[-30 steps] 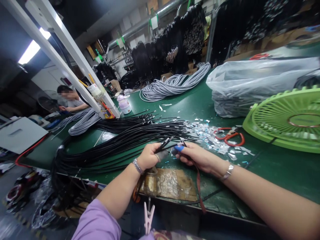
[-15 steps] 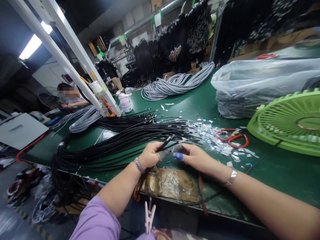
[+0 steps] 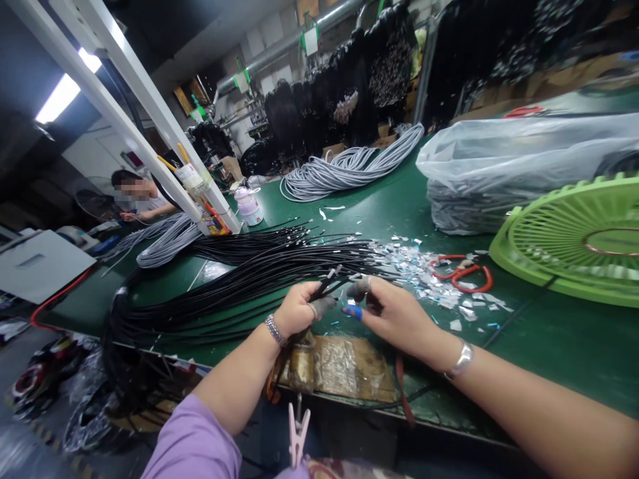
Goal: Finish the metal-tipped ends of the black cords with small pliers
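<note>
Both hands were held close together above the near edge of the green table (image 3: 379, 213). By the left hand (image 3: 295, 311), a few ends of the black cables (image 3: 239, 279) were pinched between the thumb and the taped forefinger, the other fingers being curled shut around them; a metal watch band was worn on that wrist. The right hand (image 3: 399, 314) was kept just beside it, almost touching, with the fingers bent inward and the fingertips wrapped in grey and blue covers. Whether a cable end was actually gripped by the right hand could not be told, since the fingertips were turned away from the camera; a bracelet was seen on that wrist.

The black cables were laid in a long bundle across the table, running from the hands to the left and hanging over the table's near-left edge. Silver scraps (image 3: 424, 273) were scattered just beyond the right hand, and red-handled scissors (image 3: 462, 273) were left among them. A green fan (image 3: 574, 239) was lain on its back at the right, behind it a clear plastic bag (image 3: 524, 159). Coils of grey cable (image 3: 349, 166) were piled farther back. Another person (image 3: 140, 199) was seated at the far left.
</note>
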Demonstrator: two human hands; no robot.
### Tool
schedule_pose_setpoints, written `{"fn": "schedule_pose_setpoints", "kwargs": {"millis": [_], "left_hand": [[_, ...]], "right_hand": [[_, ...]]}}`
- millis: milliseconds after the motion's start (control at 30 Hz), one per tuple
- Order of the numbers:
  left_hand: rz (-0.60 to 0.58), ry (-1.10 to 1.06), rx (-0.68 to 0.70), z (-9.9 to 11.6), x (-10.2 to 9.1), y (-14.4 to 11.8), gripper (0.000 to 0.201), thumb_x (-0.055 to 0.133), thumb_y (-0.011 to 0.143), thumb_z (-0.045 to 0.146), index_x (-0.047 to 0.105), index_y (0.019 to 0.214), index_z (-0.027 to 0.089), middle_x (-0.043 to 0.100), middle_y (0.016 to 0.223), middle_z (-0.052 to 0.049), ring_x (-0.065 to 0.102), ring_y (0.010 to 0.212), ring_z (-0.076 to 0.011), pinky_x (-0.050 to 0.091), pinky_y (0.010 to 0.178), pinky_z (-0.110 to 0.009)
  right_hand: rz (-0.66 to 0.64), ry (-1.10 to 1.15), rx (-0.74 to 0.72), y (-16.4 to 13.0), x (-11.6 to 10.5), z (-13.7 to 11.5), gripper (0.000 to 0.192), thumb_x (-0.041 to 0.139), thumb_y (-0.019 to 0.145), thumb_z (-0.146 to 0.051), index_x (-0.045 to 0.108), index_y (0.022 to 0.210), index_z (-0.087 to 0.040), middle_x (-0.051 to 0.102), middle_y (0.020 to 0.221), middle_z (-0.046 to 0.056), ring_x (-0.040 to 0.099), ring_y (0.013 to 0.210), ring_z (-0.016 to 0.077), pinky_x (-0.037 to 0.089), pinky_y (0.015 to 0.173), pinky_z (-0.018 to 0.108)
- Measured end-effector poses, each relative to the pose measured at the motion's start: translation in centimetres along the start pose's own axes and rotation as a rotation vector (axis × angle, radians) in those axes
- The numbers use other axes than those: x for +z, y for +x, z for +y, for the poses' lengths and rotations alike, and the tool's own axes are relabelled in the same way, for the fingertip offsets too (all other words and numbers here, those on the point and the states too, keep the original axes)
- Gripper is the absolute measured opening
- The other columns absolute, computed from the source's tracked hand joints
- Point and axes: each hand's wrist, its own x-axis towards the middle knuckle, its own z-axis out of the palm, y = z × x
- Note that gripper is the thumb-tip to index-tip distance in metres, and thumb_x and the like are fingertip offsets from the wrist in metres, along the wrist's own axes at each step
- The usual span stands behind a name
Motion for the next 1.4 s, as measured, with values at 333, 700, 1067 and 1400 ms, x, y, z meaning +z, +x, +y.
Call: {"fn": "schedule_pose_setpoints", "kwargs": {"millis": [333,700,1067,1400], "left_hand": [[-0.026,0.012,-0.013,0.2,0.0,0.0,0.042,0.074,0.064,0.051,0.057,0.067,0.013,0.043,0.046,0.007,0.036,0.04,-0.0039,0.029,0.041,-0.018],[-0.011,0.015,-0.016,-0.1,-0.1,0.0,0.041,0.073,0.065,0.05,0.055,0.065,0.014,0.044,0.045,0.007,0.036,0.039,-0.0037,0.029,0.041,-0.018],[0.029,0.073,0.029,0.2,0.1,0.1,0.041,0.073,0.064,0.051,0.056,0.063,0.013,0.043,0.048,0.006,0.035,0.043,-0.0044,0.029,0.043,-0.018],[0.039,0.149,0.121,0.0,0.1,0.1,0.037,0.068,0.07,0.049,0.063,0.068,0.013,0.046,0.053,0.004,0.039,0.053,-0.0079,0.037,0.054,-0.02]], "right_hand": [[-0.083,0.428,0.231,0.6,0.9,0.5,0.034,0.06,0.075,-0.054,0.061,0.075,-0.021,0.063,0.072,0.004,0.055,0.067,0.0187,0.046,0.063,0.032],[-0.054,0.422,0.249,0.4,1.0,0.6,0.028,0.063,0.074,-0.049,0.063,0.076,-0.021,0.063,0.069,0.002,0.055,0.064,0.0179,0.048,0.063,0.031],[0.055,0.017,0.038,0.1,0.3,-0.1,0.015,0.053,0.075,-0.022,0.062,0.087,-0.022,0.063,0.072,0.004,0.055,0.065,0.0184,0.044,0.059,0.029],[0.039,-0.133,-0.117,-0.5,0.5,-0.3,0.019,0.048,0.074,-0.016,0.061,0.087,-0.023,0.063,0.071,0.004,0.058,0.065,0.0184,0.044,0.059,0.029]]}}
